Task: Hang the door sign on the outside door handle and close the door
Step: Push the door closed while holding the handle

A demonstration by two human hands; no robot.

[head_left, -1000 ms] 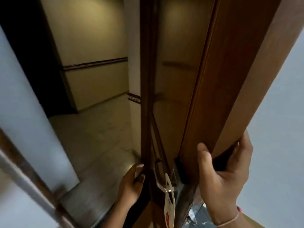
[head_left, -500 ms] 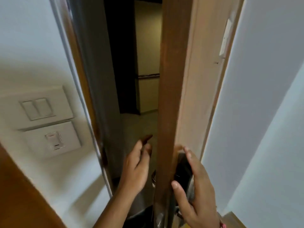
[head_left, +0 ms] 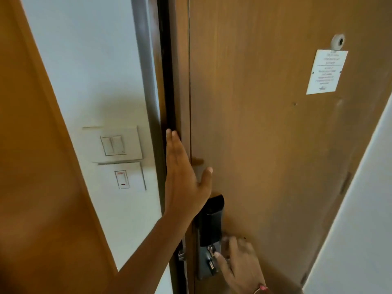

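Observation:
The brown wooden door (head_left: 265, 134) is seen from inside and stands almost against its frame, with a narrow dark gap (head_left: 167, 81) along its left edge. My left hand (head_left: 184, 179) lies flat on that edge, fingers straight, thumb out on the door face, holding nothing. My right hand (head_left: 239, 266) is low on the door, blurred, with fingers spread beside the small knob on the metal lock plate (head_left: 204, 264). Above the plate sits the black lock body (head_left: 213, 221). The door sign and the outside handle are hidden behind the door.
Two white switch panels (head_left: 113, 144) (head_left: 122, 177) sit on the wall left of the frame. A wooden panel (head_left: 31, 187) fills the near left. A printed notice (head_left: 325, 72) and a peephole (head_left: 338, 44) are on the door. A white wall (head_left: 360, 230) closes in on the right.
The door has swung from well open to nearly shut. My left hand came in from the outside and now rests on the door edge. My right hand dropped to the lock.

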